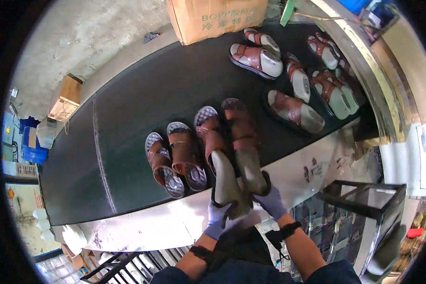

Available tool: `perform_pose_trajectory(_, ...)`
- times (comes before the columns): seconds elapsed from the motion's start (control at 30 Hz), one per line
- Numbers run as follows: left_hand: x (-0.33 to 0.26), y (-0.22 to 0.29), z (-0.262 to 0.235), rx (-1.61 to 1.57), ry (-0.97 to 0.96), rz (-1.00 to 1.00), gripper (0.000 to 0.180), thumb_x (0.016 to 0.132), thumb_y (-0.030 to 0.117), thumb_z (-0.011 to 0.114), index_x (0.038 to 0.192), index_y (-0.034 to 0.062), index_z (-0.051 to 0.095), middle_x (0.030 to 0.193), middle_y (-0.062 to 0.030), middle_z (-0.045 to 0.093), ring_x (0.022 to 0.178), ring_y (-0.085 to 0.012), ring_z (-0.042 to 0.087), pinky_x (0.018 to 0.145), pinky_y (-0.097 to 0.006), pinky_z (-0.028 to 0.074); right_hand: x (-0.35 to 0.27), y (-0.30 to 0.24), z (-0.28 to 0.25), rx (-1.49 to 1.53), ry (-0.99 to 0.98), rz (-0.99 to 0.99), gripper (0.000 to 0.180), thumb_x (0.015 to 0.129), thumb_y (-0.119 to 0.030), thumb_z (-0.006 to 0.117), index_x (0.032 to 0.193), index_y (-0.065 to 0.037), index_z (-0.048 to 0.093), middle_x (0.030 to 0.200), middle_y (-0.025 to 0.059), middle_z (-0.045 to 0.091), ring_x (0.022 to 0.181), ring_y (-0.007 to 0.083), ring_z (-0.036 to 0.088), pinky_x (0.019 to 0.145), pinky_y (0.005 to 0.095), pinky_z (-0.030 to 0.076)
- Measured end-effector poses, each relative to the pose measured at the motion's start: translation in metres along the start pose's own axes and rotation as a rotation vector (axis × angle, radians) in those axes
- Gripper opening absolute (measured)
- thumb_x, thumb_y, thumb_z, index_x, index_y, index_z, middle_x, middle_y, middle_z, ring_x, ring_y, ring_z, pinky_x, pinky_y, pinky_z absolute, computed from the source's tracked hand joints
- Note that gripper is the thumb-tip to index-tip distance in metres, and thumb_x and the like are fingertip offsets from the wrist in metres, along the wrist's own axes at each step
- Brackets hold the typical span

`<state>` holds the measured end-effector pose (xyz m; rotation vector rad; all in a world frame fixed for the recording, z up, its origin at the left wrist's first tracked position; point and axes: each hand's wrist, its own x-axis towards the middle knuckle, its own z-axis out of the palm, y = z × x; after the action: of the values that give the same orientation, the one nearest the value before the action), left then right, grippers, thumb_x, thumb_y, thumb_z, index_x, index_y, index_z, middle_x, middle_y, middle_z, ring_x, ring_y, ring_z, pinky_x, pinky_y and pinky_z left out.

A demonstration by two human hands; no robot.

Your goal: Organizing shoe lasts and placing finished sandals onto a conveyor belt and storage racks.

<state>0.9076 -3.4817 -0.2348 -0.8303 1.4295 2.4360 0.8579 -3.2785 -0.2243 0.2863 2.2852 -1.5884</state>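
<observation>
Both my hands wear pale purple gloves with dark fingers. My left hand [218,215] is closed around the heel end of a grey shoe last [226,177], whose front sits inside a brown strapped sandal [210,130]. Beside it, my right hand [271,200] grips the heel of a second grey shoe last [251,170], inside another brown sandal [240,120]. These two sandals point away from me over the near edge of the dark belt. Just left of them lies a pair of brown sandals without lasts, a left one [158,156] and a right one [183,149].
The dark conveyor belt [128,104] has a stitched seam. Several brown sandals on lasts [296,111] stand at its right, by a wooden-edged opening [388,80]. A cardboard box [213,19] is behind the belt. A metal ledge [142,232] runs along the front; a black frame stand [364,199] is at right.
</observation>
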Motion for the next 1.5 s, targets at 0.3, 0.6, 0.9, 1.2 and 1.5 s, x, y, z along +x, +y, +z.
perform_pose_trajectory(0.3, -0.170, -0.039, -0.003, 0.369, -0.642, -0.100, 0.077, 0.068, 0.002, 0.071, 0.136, 0.0028, 0.034, 0.122, -0.0131, 0.053, 0.104, -0.0252, 0.057, 0.089, -0.039, 0.050, -0.293, 0.060, -0.075, 0.948, 0.043, 0.198, 0.060, 0.066, -0.005, 0.071, 0.123, 0.000, 0.050, 0.114, 0.0098, 0.059, 0.103, 0.0209, 0.057, 0.092, 0.0351, 0.044)
perform_pose_trajectory(0.6, -0.429, -0.053, 0.236, 0.471, -1.668, 0.042, 0.091, 0.054, 0.021, 0.087, 0.130, -0.0024, 0.042, 0.127, -0.0138, 0.052, 0.117, -0.0188, 0.048, 0.102, -0.035, 0.035, -0.652, 0.029, -0.121, 0.764, 1.416, -0.278, 0.043, 0.071, -0.005, 0.063, 0.113, 0.000, 0.054, 0.104, 0.0111, 0.061, 0.097, 0.0210, 0.059, 0.082, 0.0306, 0.048)
perform_pose_trajectory(0.9, -0.632, -0.152, 0.360, 1.093, -1.689, 0.877, 0.068, 0.069, 0.034, 0.070, 0.126, 0.0057, 0.044, 0.107, -0.0223, 0.060, 0.093, -0.0396, 0.060, 0.084, -0.044, 0.047, -0.764, 0.063, -0.233, -0.175, 1.878, 0.344, 0.036, 0.081, -0.026, 0.063, 0.102, 0.004, 0.061, 0.085, 0.0184, 0.067, 0.080, 0.0312, 0.066, 0.071, 0.0375, 0.050)
perform_pose_trajectory(1.2, -0.422, -0.145, 0.205, 1.043, -1.779, 0.860, 0.055, 0.082, 0.032, 0.062, 0.130, 0.0081, 0.047, 0.115, -0.0211, 0.056, 0.097, -0.0338, 0.058, 0.083, -0.041, 0.048, -0.650, 0.077, -0.113, -0.011, 2.059, -0.125, 0.040, 0.094, -0.007, 0.042, 0.131, 0.007, 0.040, 0.133, 0.0164, 0.047, 0.121, 0.0226, 0.045, 0.103, 0.0348, 0.034)
perform_pose_trajectory(1.5, -0.078, 0.027, -0.078, 1.081, 0.189, 0.363, 0.068, 0.072, 0.031, 0.072, 0.127, 0.0018, 0.046, 0.115, -0.0175, 0.060, 0.104, -0.0287, 0.059, 0.088, -0.036, 0.046, -0.303, 0.031, -0.042, 0.219, 0.214, 0.022, 0.068, 0.080, -0.014, 0.070, 0.136, 0.001, 0.036, 0.135, 0.0154, 0.045, 0.122, 0.0216, 0.046, 0.101, 0.0336, 0.037)
